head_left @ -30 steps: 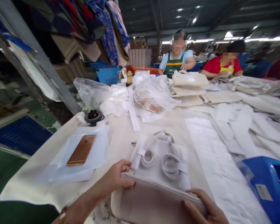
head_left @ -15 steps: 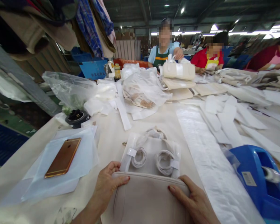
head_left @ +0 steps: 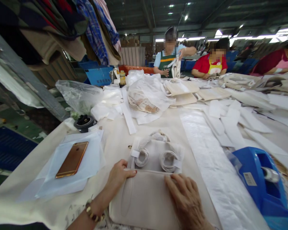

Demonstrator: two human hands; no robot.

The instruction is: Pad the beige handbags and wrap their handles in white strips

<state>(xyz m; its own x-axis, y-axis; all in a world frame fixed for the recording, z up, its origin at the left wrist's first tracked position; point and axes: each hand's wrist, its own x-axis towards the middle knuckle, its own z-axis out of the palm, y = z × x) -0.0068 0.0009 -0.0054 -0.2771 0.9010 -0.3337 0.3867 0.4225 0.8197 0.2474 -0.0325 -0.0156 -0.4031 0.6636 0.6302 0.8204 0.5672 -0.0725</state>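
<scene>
A pale beige handbag (head_left: pixel 146 199) lies at the front of the table, its flat face up. My left hand (head_left: pixel 118 177) grips its upper left edge, the thumb on top and the fingers curled over the rim. My right hand (head_left: pixel 186 196) rests palm down on the right part of the bag, fingers extended across its face. Just beyond the upper edge are two coiled straps, a left coil (head_left: pixel 142 157) and a right coil (head_left: pixel 169 160), each with a white band. Behind them curves a wrapped handle (head_left: pixel 159 136).
To the left, a gold phone (head_left: pixel 72 159) lies on tissue sheets. A blue tape dispenser (head_left: pixel 261 179) stands at the right, beside a long white padded strip (head_left: pixel 204 159). Plastic bags (head_left: pixel 148 92) and beige bag pieces (head_left: pixel 182 88) lie farther back. Co-workers stand across the table.
My right hand has shifted from gripping the bag's upper right edge to lying on its face. The bag sits flatter. Across the table, a co-worker has lifted a bag off the pile.
</scene>
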